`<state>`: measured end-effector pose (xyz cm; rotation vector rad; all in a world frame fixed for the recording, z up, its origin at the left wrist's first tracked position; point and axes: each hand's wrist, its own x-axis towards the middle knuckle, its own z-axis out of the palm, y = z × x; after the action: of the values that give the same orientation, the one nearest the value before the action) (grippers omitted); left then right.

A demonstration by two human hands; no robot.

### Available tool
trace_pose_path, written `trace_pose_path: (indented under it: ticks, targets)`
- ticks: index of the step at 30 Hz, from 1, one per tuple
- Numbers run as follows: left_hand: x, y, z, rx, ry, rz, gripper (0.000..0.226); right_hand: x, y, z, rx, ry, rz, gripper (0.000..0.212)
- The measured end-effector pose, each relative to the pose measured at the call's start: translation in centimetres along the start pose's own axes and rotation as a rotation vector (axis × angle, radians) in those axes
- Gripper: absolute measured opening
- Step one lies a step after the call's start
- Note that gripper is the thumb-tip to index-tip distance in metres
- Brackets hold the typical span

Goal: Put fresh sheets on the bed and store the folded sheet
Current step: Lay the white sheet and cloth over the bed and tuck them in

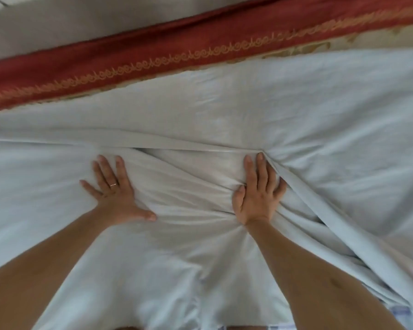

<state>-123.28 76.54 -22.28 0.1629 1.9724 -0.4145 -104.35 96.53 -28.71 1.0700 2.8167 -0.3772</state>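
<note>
The pale white cotton sheet (200, 103) covers the bed; the left hand (115, 189) and right hand (258, 189) press it straight-fingered, no grip taken, so sweep outward toward nine and three o'clock, easing the seemingly bunched creases between them.

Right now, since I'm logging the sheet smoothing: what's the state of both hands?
Left hand: open, flat on the white sheet.
Right hand: open, fingers straight, pressing the same sheet.

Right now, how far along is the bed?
Done: the sheet lies spread out wide. In hand: left hand and right hand press flat on it, with creases bunched between them. Left: smoothing those creases; nothing folded is in view, so storing cannot be judged.
</note>
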Motion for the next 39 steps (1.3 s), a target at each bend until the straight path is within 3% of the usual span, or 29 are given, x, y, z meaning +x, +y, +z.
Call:
trace_pose_path:
  ticks: [13,19,21,24,26,30,33,36,39]
  targets:
    - [0.0,-0.7,1.5,-0.040,0.133,0.038,0.163,-0.2,0.2,0.1,-0.005,0.078,-0.090,0.059]
    - [0.0,-0.8,3.9,-0.189,0.350,0.104,0.160,-0.5,0.2,0.2,0.017,0.079,-0.089,0.060]
    - [-0.5,-0.9,5.8,-0.338,0.521,0.183,0.142,-0.6,0.2,0.1,0.020,0.090,-0.092,0.060]
    - [-2.1,-0.2,8.8,-0.552,0.936,0.388,0.070,-0.7,0.2,-0.4,0.048,0.080,-0.084,0.061]
    - [-2.9,1.8,8.7,-0.644,1.059,0.428,0.043,-0.8,0.2,-0.7,0.054,0.058,-0.093,0.058]
    - [-3.0,5.5,6.0,-0.601,1.032,0.481,0.043,-0.8,1.9,-2.3,0.110,0.126,-0.191,0.056]
    - [-2.5,6.9,3.8,-0.570,1.010,0.475,0.045,-1.6,6.3,-4.2,0.001,0.281,-0.073,0.050]
    - [-2.5,7.8,1.9,-0.575,1.017,0.408,0.034,-2.1,11.3,-6.3,-0.043,0.205,-0.005,0.048]
    - [-2.3,8.7,0.9,-0.534,1.030,0.314,0.022,-2.9,14.9,-7.7,-0.055,0.191,-0.082,0.033]
